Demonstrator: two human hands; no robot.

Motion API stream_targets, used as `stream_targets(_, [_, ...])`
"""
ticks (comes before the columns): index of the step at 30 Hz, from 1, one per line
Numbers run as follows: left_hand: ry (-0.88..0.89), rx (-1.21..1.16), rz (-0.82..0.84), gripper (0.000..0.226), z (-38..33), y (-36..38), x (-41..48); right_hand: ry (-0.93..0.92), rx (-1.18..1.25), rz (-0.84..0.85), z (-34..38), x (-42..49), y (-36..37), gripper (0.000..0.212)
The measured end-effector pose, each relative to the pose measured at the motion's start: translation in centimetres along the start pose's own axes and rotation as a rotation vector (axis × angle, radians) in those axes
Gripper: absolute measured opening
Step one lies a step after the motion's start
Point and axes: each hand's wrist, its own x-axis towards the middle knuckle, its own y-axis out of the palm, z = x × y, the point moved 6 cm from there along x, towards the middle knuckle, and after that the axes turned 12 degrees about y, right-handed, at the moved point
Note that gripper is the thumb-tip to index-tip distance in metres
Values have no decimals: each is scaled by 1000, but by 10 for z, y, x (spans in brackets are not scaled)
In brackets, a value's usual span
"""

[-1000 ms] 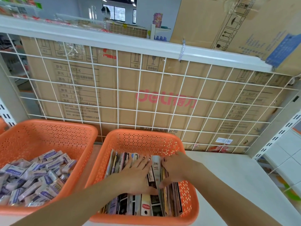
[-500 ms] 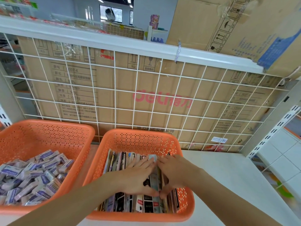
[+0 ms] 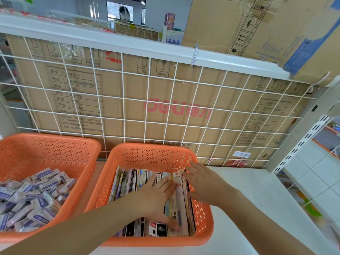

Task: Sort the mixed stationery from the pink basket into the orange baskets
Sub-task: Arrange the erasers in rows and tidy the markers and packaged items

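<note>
Grip slack: left hand (image 3: 158, 196), right hand (image 3: 201, 183) flat on packs (image 3: 132, 181) in orange basket (image 3: 152, 155). We judge sorting advanced; pink basket unseen.

A white wire grid (image 3: 123, 98) backs the white shelf (image 3: 257, 208), with printed cardboard cartons (image 3: 184, 92) behind it. White floor tiles (image 3: 312, 173) lie right; windows (image 3: 119, 10) glow far off.

Both forearms forward, left hand (image 3: 156, 197) and right hand (image 3: 202, 184) flat, palms down, fingers (image 3: 166, 183) straight.
</note>
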Motion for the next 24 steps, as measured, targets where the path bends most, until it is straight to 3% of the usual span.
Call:
stream_targets(16, [41,-38,-34,118,0,-1,1,-2,35,-24,-2,3,6,62])
stream_targets(20, [8,12,-29,132,-2,4,3,-13,36,-39,-2,1,6,61])
stream_targets(24, [11,-71,-59,126,-3,-3,-4,-14,63,-39,-1,0,4,64])
